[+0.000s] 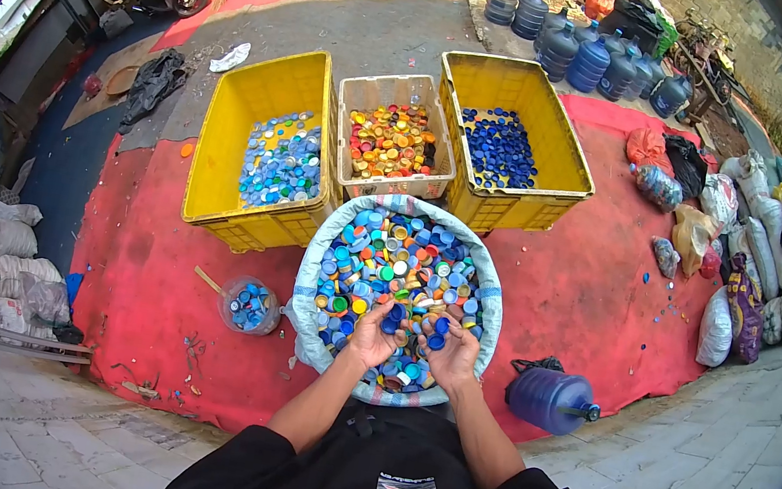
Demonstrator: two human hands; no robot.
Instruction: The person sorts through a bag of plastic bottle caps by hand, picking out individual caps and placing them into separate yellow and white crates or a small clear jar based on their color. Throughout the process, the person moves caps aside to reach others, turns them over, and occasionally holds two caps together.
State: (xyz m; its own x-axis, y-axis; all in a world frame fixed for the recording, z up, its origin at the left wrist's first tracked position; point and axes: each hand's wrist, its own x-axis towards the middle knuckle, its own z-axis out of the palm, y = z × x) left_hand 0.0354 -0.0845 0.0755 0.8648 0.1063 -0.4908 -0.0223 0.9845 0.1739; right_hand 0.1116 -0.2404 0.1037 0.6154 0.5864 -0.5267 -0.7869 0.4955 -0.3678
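Both my hands are over a round, cloth-lined tub [307, 278] heaped with mixed-colour bottle caps [400, 266]. My left hand [374, 340] curls around dark blue bottle caps [392, 320]. In my right hand [451, 354], more dark blue bottle caps [439, 333] lie against the fingers. Beyond the tub stand three crates. The left yellow crate [225, 134] contains light blue and some other caps. Yellow, orange and red caps fill the bottom of the pale middle crate [358, 93]. Dark blue caps lie in the right yellow crate [551, 157].
A clear container [250, 307] of blue caps sits left of the tub, on the red ground covering [141, 258]. A large blue water bottle [550, 400] lies at the right. Stuffed sacks [766, 240] line the right side; several water jugs [590, 64] stand behind.
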